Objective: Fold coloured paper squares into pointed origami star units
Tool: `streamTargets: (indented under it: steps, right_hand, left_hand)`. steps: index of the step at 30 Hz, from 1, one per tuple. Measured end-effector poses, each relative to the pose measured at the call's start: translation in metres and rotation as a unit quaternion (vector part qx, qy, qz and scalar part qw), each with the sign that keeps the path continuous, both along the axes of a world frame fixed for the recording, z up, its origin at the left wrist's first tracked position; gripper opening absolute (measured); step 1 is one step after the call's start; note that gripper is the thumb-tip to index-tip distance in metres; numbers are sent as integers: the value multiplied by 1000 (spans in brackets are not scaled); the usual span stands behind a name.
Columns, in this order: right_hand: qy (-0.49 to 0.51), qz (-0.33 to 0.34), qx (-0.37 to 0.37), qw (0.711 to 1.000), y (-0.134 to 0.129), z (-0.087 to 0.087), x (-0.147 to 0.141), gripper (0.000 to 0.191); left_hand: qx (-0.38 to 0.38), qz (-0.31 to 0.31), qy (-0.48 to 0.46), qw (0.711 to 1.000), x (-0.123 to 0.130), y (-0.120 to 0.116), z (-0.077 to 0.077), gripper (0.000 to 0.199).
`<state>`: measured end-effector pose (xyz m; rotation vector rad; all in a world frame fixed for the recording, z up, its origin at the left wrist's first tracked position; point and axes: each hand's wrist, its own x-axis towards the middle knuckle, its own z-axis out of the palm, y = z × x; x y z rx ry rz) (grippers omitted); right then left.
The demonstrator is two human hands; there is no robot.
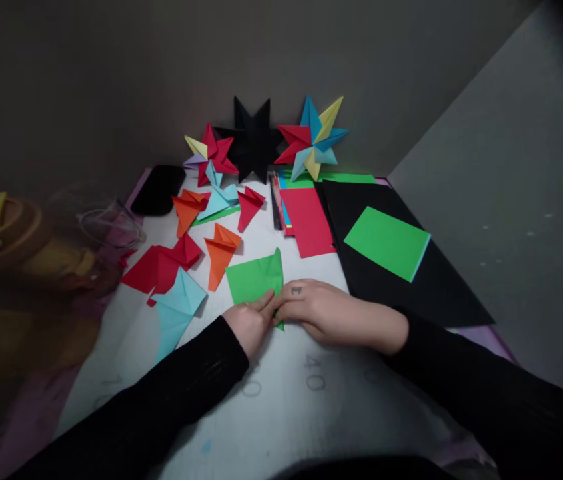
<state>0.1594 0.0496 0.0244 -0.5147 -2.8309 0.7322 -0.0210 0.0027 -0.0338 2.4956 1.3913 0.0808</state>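
Note:
A sheet of green paper (pixel 252 277) lies on the white table, its right side creased and standing up a little. My left hand (pixel 250 325) presses at its lower edge, the fingers closed against the paper. From the other side my right hand (pixel 324 310) pinches the folded right edge, its fingertips meeting those of the left. A bit of green shows beneath the touching fingers; the rest of that corner is hidden. Close by on the left are a folded orange paper piece (pixel 222 250) and a light blue folded piece (pixel 180 303).
Red folded pieces (pixel 156 269) lie at left. Paper stars, one black (pixel 252 140) and one multicoloured (pixel 312 141), lean on the back wall. Red paper (pixel 307 220) and black sheets (pixel 386 293) bearing a green stack (pixel 388 241) lie right. A phone (pixel 158 190) rests back left.

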Motion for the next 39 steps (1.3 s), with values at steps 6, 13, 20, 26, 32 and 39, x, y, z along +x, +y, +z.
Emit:
streamTargets:
  steps: [6,13,20,26,32,39]
  right_hand:
    - [62,-50,81,994,-17,-47,15,39]
    - [92,-60,98,989,-17,-58,19,40]
    - [48,-57,87,993,-17,-55,24,44]
    - [52,-49,110,991,-21,-45,27,42]
    - [-5,-19,98,995,-20,-43,25,36]
    - [-8,-15,91,996,-21,-45,27,37]
  left_hand:
    - [15,9,-23,1000,1,-1,2,36]
    - [-5,15,-15,1000,-1,0,1,38]
    - [8,11,12,1000,-1,-1,1,36]
    - [19,-7,67,998,0,-1,5,39]
    - [21,-5,78,997,-1,-3,4,40]
    - [17,2,73,997,0,-2,3,39]
